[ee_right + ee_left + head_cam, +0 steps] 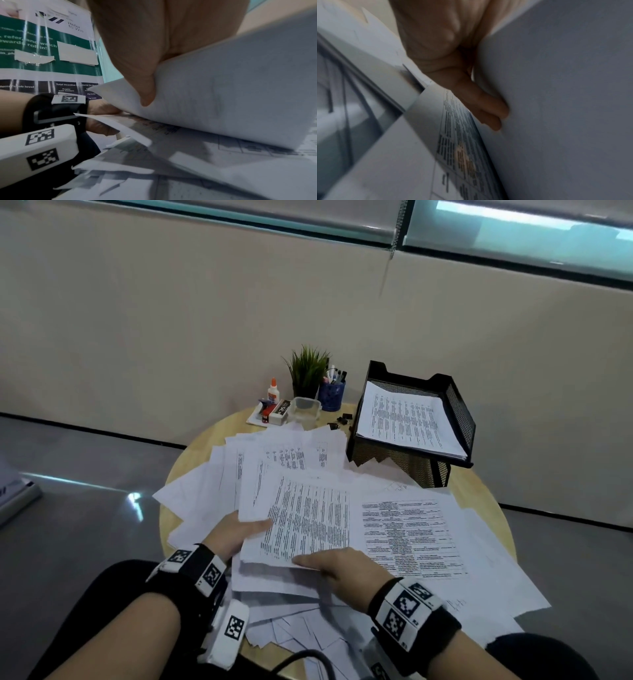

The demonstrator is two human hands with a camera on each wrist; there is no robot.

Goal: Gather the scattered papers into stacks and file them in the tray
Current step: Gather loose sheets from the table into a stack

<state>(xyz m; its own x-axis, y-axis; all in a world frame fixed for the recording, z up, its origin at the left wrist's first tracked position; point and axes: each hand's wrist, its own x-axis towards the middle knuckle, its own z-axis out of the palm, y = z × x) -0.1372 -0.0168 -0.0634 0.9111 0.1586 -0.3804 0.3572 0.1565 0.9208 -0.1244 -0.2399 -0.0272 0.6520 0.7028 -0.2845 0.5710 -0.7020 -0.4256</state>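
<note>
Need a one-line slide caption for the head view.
Both hands, left hand and right hand, lift a paper stack beside the tray.

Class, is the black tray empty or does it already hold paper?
It holds paper: a printed sheet lies inside the black tray.

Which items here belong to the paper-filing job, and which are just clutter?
Job:
- held stack, gripped by left hand and right hand
- scattered papers
- tray, sheets already inside

Lying about:
- plant
- pen cup
- glue bottle
- plastic container
- binder clips
</note>
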